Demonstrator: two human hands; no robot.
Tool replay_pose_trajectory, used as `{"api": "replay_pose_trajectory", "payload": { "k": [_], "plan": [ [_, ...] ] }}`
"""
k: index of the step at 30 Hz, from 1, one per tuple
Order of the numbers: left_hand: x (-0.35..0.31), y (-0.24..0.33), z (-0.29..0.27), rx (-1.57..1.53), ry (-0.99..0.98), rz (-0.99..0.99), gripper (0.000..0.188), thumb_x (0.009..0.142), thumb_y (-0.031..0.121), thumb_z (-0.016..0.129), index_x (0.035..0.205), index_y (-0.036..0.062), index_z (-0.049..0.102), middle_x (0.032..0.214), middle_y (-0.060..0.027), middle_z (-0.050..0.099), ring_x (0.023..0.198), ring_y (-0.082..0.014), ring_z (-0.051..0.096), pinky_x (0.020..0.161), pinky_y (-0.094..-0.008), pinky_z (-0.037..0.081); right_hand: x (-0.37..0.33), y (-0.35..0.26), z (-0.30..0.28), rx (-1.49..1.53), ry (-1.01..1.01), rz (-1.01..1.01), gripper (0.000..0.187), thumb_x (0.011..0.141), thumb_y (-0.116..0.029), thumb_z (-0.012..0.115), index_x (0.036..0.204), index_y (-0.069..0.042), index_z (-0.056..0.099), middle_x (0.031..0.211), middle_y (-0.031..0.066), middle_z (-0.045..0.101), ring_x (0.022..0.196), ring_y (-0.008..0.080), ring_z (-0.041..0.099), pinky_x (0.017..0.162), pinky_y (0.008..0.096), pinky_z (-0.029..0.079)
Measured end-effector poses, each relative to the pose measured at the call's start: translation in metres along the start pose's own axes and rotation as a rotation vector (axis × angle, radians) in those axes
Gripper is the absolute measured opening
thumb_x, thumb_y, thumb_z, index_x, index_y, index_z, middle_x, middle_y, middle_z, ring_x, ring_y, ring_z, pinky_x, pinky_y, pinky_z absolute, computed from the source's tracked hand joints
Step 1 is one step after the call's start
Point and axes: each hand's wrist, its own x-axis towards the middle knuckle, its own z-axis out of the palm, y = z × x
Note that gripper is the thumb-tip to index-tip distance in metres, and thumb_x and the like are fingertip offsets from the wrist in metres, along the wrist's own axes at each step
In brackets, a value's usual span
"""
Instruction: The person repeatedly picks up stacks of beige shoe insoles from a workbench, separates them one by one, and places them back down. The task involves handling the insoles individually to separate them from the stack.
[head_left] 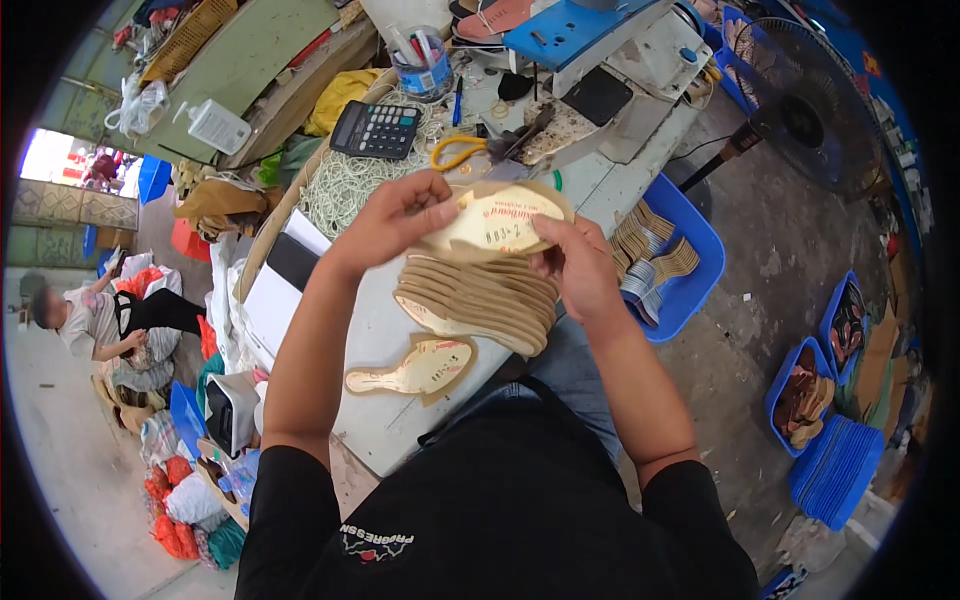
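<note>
Between my two hands is a cream shoe insole (495, 215) with a tan edge and print on its face. My left hand (410, 215) pinches its left end between thumb and fingers. At its right end my right hand (580, 260) grips it, thumb on top. Just below, a row of stacked insoles (475, 300) leans in overlapping layers on the white table (375, 435). One single insole (415, 368) lies flat nearer to me, with a tan piece showing beneath its wide end.
Beyond my hands lie yellow-handled scissors (460, 150), a calculator (375, 130), tangled white string (345, 185) and a pen cup (420, 65). A blue bin (690, 280) of insoles stands right of the table, near a fan (805, 115). Another person (105, 320) sits at far left.
</note>
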Motion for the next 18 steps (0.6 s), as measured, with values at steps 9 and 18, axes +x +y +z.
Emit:
{"api": "replay_pose_trajectory", "payload": {
  "k": [9, 18],
  "plan": [
    [0.046, -0.007, -0.040, -0.154, -0.182, -0.110, 0.025, 0.094, 0.027, 0.078, 0.100, 0.0053, 0.067, 0.083, 0.0070, 0.062, 0.074, -0.0021, 0.053, 0.066, -0.0201, 0.042, 0.024, 0.005, 0.025, 0.003, 0.132, -0.254, 0.026, 0.094, -0.017, 0.077, 0.108, 0.000, 0.064, 0.089, -0.0008, 0.065, 0.076, 0.0035, 0.056, 0.062, 0.0194, 0.045],
    [0.016, -0.026, -0.048, -0.224, -0.012, -0.150, 0.021, 0.096, 0.023, 0.075, 0.101, 0.0033, 0.071, 0.088, 0.0032, 0.068, 0.077, -0.0035, 0.059, 0.068, -0.0203, 0.046, 0.060, 0.030, 0.035, -0.283, 0.410, -0.452, 0.047, 0.077, -0.023, 0.090, 0.088, -0.008, 0.047, 0.079, -0.0056, 0.043, 0.068, 0.0049, 0.036, 0.057, 0.0226, 0.036]
  ]
}}
